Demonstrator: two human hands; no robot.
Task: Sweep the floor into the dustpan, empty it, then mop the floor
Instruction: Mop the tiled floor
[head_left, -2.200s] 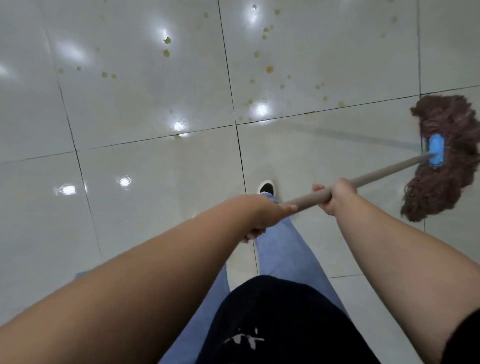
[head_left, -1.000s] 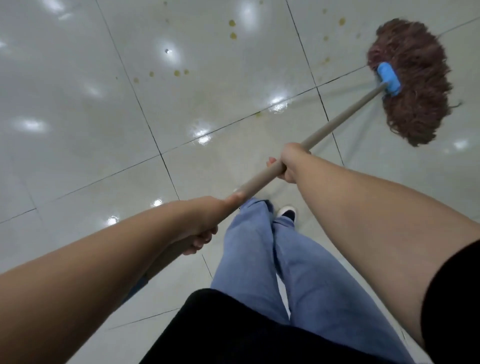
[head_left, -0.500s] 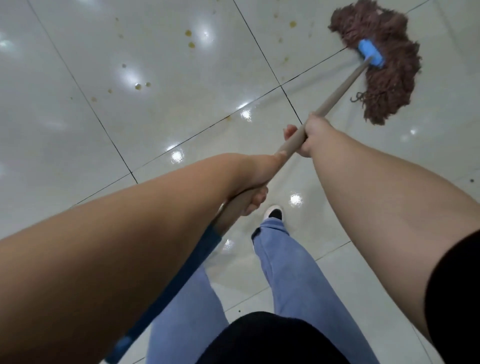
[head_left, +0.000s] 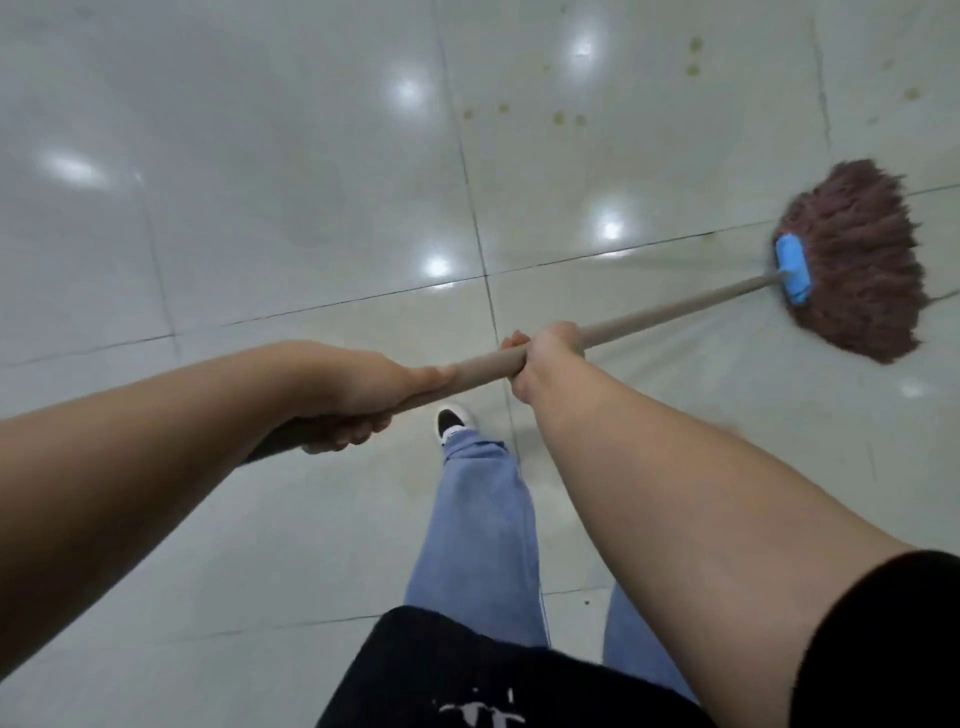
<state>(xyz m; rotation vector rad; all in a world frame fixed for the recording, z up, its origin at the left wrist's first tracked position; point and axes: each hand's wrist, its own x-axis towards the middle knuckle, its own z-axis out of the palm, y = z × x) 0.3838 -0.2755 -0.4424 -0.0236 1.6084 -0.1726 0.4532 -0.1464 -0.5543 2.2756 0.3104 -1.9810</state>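
Gripping the mop handle with both hands, the person stands on a pale tiled floor. Left hand: fingers curled under the handle, thumb laid along its top, nearer the person's body. Right hand: wrapped round the handle further along, toward the mop head. A bare stretch of handle separates the two hands.

The handle runs from lower left to upper right. Its far end enters a blue clamp, which holds the reddish-brown strands. The mop head lies spread on the floor at the right side of the view, just below a dark grout line.

Brownish spots mark the tiles beyond the grout line, apart from the mop head. One leg in light blue jeans extends forward beneath the handle, ending in a dark shoe with a white edge. A black garment fills the bottom of the view.
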